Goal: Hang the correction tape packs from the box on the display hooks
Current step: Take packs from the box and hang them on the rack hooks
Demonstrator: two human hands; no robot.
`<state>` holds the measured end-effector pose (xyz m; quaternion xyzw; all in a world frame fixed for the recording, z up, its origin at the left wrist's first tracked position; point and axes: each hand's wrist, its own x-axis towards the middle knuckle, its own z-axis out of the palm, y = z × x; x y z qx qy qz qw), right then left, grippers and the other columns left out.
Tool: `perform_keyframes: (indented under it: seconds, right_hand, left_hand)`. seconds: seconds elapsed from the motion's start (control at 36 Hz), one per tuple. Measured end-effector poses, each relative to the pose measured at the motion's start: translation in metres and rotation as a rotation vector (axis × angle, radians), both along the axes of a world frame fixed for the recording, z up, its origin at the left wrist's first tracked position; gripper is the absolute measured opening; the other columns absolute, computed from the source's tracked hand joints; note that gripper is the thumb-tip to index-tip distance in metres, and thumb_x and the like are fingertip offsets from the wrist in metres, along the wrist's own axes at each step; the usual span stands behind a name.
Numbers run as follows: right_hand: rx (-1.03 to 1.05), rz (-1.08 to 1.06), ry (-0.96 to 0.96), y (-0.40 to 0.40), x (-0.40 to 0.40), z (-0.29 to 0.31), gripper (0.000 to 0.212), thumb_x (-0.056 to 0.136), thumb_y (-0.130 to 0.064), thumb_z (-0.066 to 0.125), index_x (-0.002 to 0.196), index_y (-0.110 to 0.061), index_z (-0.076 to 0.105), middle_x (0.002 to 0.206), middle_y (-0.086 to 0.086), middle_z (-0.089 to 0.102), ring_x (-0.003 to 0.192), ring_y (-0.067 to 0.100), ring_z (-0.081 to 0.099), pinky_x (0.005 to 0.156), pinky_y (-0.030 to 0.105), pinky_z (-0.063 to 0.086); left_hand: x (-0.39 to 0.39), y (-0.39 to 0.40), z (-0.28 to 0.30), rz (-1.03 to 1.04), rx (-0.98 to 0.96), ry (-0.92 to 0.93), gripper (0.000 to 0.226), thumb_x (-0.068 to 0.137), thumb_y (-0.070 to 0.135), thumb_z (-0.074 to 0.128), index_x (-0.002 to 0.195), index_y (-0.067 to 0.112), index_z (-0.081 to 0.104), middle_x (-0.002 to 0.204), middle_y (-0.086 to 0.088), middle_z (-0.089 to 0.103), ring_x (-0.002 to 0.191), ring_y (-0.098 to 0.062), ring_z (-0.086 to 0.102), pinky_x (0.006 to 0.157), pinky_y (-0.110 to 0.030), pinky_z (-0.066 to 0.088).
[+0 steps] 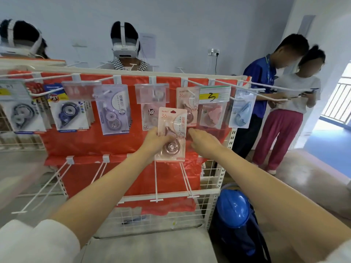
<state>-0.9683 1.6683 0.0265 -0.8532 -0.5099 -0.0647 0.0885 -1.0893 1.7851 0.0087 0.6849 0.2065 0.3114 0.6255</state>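
My left hand (154,141) grips a pink correction tape pack (171,133) by its left edge, thumb across the front, holding it upright before the red display panel. My right hand (202,141) is beside the pack's right edge with fingers extended and relaxed, holding nothing. Just above and behind hangs a matching pink pack (187,109) on an upper hook (190,92). Other packs hang along the upper row: purple (114,112), dark blue (69,114), light blue (242,111). The box is not in view.
The white wire rack (210,192) carries a lower row of bare hooks (156,185) sticking toward me. A blue hard hat on a backpack (234,211) sits at the rack's right foot. Two people in headsets stand behind the rack; two more stand at right.
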Motion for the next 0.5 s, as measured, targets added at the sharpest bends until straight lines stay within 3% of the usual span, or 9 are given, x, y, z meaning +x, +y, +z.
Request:
perform_keyframes:
  seconds: [0.19,0.36,0.44,0.5]
  right_hand:
    - [0.104,0.113,0.276,-0.016,-0.011,0.0,0.035,0.093,-0.017,0.048,0.125,-0.004,0.047,0.12,0.016,0.059,0.108,0.033,0.056,0.091,0.045,0.047]
    - [0.246,0.14,0.61,-0.031,-0.02,0.008,0.046,0.089,-0.03,0.06,0.128,-0.012,0.043,0.112,-0.001,0.057,0.103,0.018,0.056,0.084,0.03,0.046]
    - [0.315,0.138,0.665,-0.034,-0.024,0.006,0.052,0.088,-0.026,0.066,0.124,-0.007,0.034,0.101,-0.007,0.053,0.098,0.013,0.054,0.071,0.017,0.044]
    - [0.349,0.134,0.649,-0.035,-0.024,0.004,0.052,0.088,-0.024,0.067,0.122,-0.005,0.032,0.105,-0.003,0.054,0.098,0.014,0.054,0.065,0.014,0.041]
  left_hand:
    - [0.001,-0.019,-0.004,-0.032,-0.05,-0.059,0.026,0.087,-0.003,0.061,0.111,0.005,0.061,0.098,-0.009,0.07,0.089,-0.023,0.068,0.078,-0.033,0.056]
    - [0.0,-0.032,-0.002,-0.081,-0.08,-0.087,0.022,0.09,0.001,0.057,0.111,0.011,0.06,0.096,-0.004,0.072,0.087,-0.018,0.069,0.074,-0.028,0.056]
    - [0.003,-0.039,0.001,-0.089,-0.02,-0.078,0.021,0.092,0.007,0.059,0.111,0.014,0.058,0.106,-0.009,0.07,0.097,-0.02,0.067,0.087,-0.032,0.054]
    - [0.005,-0.041,0.0,-0.073,0.008,-0.063,0.026,0.09,0.015,0.063,0.114,0.016,0.054,0.111,-0.007,0.068,0.103,-0.019,0.065,0.094,-0.034,0.051]
